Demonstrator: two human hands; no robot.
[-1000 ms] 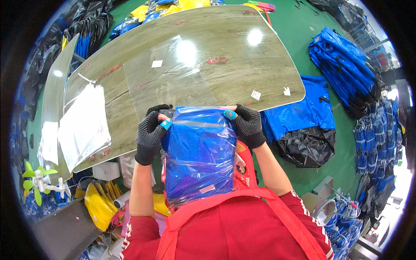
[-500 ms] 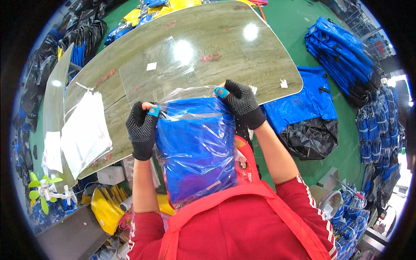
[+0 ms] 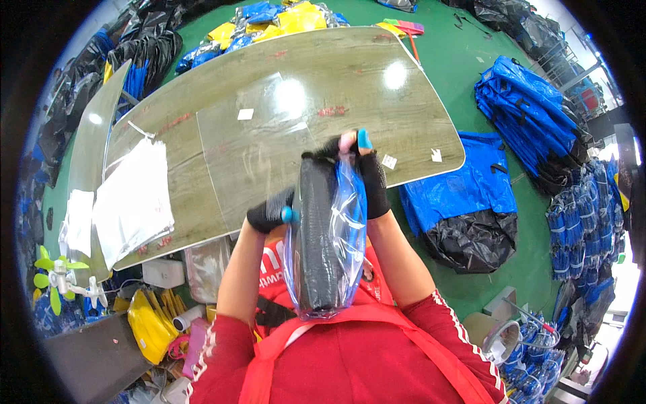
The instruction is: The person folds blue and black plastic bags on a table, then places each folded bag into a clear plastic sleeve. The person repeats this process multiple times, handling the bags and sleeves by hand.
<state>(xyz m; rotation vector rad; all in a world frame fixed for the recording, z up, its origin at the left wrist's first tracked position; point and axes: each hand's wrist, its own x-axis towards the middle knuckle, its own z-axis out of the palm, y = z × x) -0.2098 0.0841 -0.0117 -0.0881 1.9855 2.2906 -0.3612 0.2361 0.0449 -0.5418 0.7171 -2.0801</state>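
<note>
A clear plastic bag [image 3: 349,225] with a folded blue and black sheet-like item [image 3: 317,229] inside stands on edge in front of my red apron. Its narrow black side faces up. My right hand [image 3: 369,176], in a black dotted glove with bare fingertips and a blue band on the thumb, is closed on the bag's far end. At the package's left side, my left hand [image 3: 272,211], gloved alike, holds it; some of its fingers are hidden behind the package.
A wood-patterned table [image 3: 377,87] lies beyond my hands, bearing a clear sheet [image 3: 225,151] and white sheets [image 3: 138,202]. Blue-and-black bags [image 3: 464,182] lie on the green floor at right. A green-bladed small fan [image 3: 57,276] and yellow pouches [image 3: 148,326] are at lower left.
The package has turned from its broad blue face onto its edge, showing the black side. My left hand has moved lower and right; my right hand stays at the far end, its thumb turned up.
</note>
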